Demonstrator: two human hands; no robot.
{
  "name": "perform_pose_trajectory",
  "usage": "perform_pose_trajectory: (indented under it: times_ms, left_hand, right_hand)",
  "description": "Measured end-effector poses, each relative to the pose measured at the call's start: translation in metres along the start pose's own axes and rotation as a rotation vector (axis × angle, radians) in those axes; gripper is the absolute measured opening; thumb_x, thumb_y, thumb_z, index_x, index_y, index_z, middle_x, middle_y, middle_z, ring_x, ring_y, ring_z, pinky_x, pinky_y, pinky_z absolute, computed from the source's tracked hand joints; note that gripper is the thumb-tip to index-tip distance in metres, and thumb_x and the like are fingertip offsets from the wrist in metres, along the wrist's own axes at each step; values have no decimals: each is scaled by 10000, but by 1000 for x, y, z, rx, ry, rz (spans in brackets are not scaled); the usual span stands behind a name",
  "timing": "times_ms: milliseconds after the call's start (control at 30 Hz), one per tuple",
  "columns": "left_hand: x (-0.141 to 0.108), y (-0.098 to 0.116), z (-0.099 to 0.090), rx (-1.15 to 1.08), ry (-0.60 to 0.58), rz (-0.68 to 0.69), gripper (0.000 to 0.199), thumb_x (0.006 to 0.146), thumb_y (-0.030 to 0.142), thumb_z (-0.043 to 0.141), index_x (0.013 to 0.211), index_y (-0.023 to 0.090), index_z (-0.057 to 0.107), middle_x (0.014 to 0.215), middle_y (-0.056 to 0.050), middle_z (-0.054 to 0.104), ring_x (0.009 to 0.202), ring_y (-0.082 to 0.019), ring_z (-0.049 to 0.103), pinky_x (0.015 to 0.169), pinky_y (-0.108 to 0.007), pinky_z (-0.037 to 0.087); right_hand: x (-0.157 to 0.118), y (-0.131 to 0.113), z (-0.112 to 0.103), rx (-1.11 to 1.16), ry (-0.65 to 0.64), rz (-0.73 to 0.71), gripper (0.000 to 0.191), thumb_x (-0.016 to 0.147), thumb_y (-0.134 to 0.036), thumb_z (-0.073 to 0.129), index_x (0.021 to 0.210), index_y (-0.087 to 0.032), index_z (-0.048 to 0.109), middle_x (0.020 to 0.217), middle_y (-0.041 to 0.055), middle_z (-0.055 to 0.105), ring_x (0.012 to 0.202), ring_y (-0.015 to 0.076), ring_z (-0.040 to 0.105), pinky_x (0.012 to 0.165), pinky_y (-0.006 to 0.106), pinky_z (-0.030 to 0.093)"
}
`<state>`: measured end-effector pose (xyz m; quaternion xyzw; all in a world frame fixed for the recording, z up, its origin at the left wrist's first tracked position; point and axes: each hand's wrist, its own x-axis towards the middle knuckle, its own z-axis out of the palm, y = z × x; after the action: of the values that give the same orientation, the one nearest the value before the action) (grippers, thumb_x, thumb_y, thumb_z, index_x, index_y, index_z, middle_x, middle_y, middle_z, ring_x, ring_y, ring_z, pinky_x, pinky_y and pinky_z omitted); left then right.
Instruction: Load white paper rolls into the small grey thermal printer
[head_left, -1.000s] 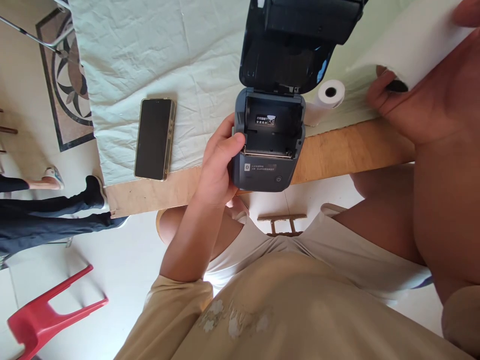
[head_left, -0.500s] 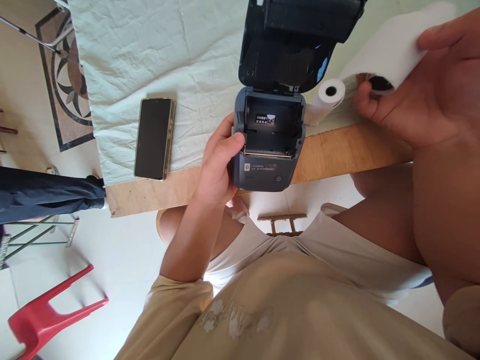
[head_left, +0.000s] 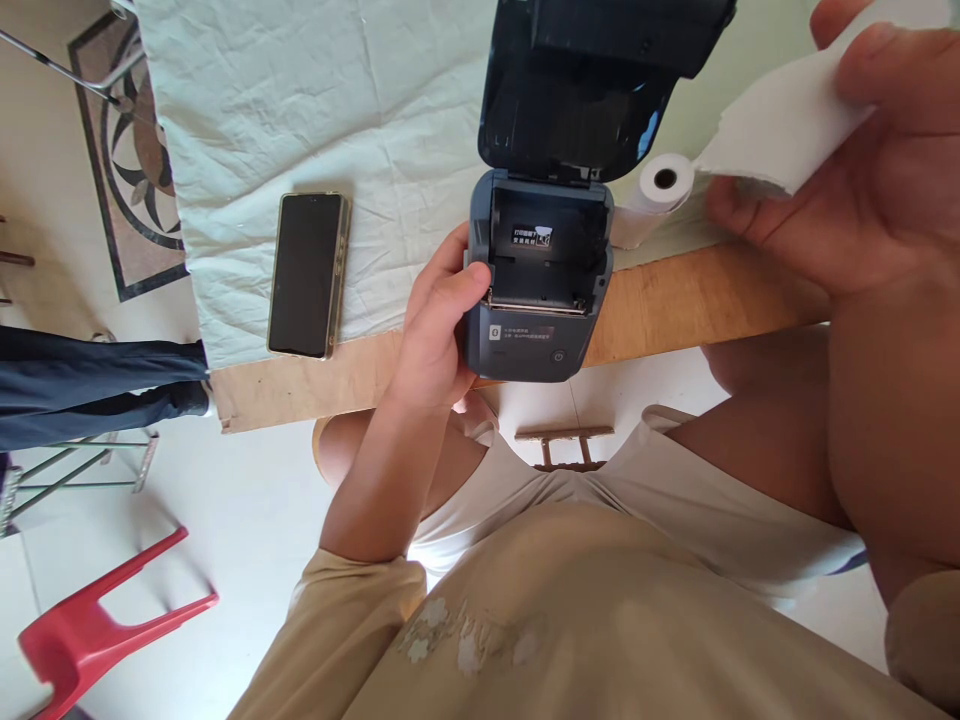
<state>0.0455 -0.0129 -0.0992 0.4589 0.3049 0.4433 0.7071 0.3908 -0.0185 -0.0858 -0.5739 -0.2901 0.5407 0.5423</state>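
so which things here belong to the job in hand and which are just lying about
Job in hand:
dark printer, lid open, in left hand
white paper roll, in right hand
smaller roll near the printer, probably, though not held

Lying about:
phone on the cloth
red plastic seat

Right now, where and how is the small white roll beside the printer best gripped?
Probably around the curved side of the small white roll, just below its upturned end, coming from the right: it appears to stand on end, and the printer crowds its left.
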Motion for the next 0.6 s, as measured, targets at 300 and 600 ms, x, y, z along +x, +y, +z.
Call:
perform_pose_trajectory:
  times_ms: [300,600]
  left_hand:
    - [-2,2,2,-22,7,-12,643,1100,820,554,1251,267,844,1160,-63,831,924,-221,798,723,-332,651]
    - [-3,3,5,13,44,-40,638,1078,844,543,1237,299,835,1177,-69,822,931,-247,793,703,-351,626]
  right_hand:
    - [7,1,-4,242,26,86,317,764,-188,963,1018,-274,794,1229,42,714,1047,152,731,668,250,655]
    - [4,-14,11,141,132,163,316,852,-125,768,1086,-326,698,1023,15,637,692,111,512,569,295,489]
